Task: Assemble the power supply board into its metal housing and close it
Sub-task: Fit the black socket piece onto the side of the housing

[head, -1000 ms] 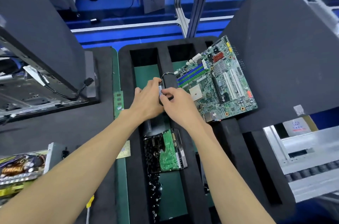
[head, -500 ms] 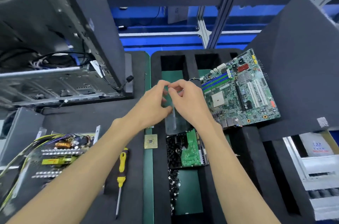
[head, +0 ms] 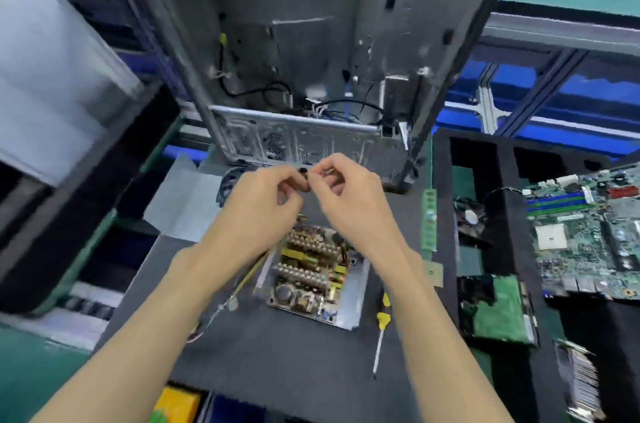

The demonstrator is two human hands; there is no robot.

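The power supply board (head: 308,270), crowded with yellow and brown parts, lies in its open metal housing (head: 355,298) on the dark foam mat, right below my wrists. Both hands hover above it with fingertips together. My left hand (head: 266,204) and my right hand (head: 346,194) pinch a small dark part (head: 304,172) between them; it is too small and blurred to name. A yellow-handled screwdriver (head: 381,329) lies just right of the housing. Yellow wires (head: 239,287) trail from the board's left side.
An open computer case (head: 311,58) stands upright behind my hands. A black foam tray (head: 443,180) at right holds a motherboard (head: 585,235), a green card (head: 498,308) and a small fan (head: 471,218). A grey lid-like metal sheet (head: 183,200) lies at left.
The view has swung left from the foam tray to the power supply. Both hands have moved with it, still pinched together on a small part, and now hover over the board.
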